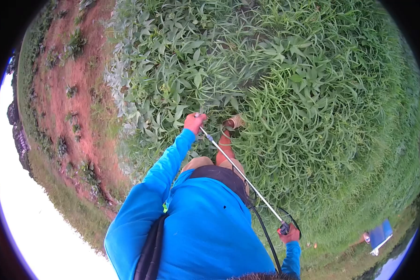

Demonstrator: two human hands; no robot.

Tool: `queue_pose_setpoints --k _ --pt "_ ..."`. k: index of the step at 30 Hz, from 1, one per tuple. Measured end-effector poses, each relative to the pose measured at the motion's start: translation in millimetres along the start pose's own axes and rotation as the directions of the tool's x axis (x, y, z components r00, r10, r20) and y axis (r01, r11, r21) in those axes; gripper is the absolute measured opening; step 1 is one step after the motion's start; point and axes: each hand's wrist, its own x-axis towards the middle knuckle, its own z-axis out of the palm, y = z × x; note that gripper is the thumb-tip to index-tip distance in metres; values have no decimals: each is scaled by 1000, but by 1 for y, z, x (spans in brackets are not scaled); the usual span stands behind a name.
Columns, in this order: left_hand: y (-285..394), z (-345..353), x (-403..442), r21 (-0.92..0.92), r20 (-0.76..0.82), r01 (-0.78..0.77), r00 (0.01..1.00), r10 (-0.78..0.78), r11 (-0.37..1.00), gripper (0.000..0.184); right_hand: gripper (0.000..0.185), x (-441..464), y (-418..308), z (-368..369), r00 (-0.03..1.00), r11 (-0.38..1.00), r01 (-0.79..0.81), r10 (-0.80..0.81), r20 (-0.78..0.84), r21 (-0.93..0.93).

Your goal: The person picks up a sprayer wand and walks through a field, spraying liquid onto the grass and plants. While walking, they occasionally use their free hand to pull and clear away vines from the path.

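Observation:
A thin silver sprayer wand (252,184) runs slantwise across the front of my body. My left hand (195,123) is closed around its far end, just past a grey collar (209,138); the nozzle tip is mostly hidden by the fingers. Down at the right, my right hand (291,234) grips the dark trigger handle (284,228) at the wand's other end. A black hose (265,233) hangs beside my right side, and a dark loop curves near the handle. Whether the trigger is pressed I cannot tell.
Dense broad-leaved plants (182,60) and long grass (308,135) surround my legs, with one foot (234,122) partly sunk among them. Reddish soil (86,102) with scattered small plants lies to the left. A blue panel-like object (381,232) stands far right. A black strap (150,247) crosses my left shoulder.

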Motion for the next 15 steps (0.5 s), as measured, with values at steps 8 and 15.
queue_pose_setpoints --k 8,15 --pt "153 -110 -31 -755 154 -176 889 431 632 49 41 95 -140 -33 917 899 387 -352 -188 205" --pt "56 -76 11 -380 273 28 959 83 925 49 36 174 -307 -108 893 661 410 -432 -129 628"
